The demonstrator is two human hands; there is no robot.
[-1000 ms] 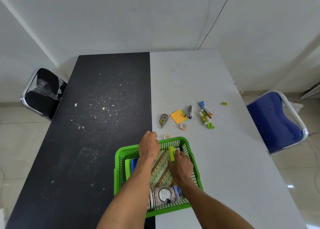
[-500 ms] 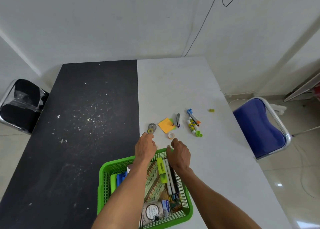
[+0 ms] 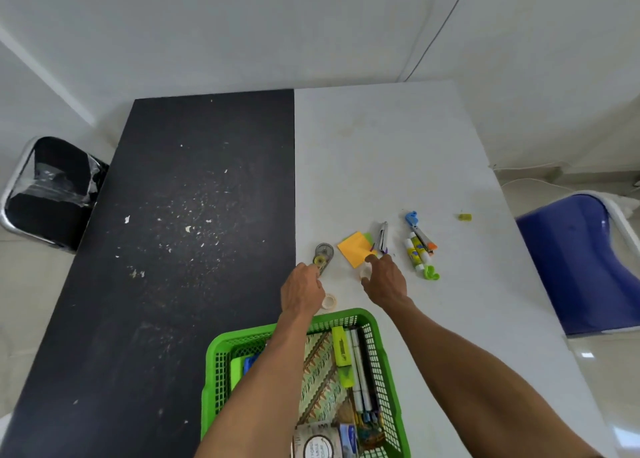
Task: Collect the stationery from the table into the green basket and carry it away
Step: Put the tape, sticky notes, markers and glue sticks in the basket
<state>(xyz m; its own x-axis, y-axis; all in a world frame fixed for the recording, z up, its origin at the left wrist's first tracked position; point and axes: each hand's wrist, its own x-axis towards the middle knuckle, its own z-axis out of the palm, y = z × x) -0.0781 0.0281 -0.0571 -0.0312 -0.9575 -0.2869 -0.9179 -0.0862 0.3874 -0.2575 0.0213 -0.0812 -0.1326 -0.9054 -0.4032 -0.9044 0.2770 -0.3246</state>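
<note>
Reaching now beyond green basket (image 3: pixel 347 314) at desk's near edge, no longer inside it: left hand (image 3: pixel 301 289) at correction tape (image 3: pixel 323 255), right hand (image 3: pixel 384 279) curled over small tape roll (image 3: pixel 365 271), grips unclear; collecting unfinished.

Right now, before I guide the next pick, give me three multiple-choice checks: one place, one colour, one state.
1. The orange sticky notes lie on the table's: A black half; B far edge; C white half.
2. The chair right of the table is: A black; B blue; C red.
3. The glue sticks: A lie flat; B stand upright; C are held.
Answers: 1 C, white surface under them; 2 B, its seat is blue; 3 A, they rest lengthwise on the table.
</note>
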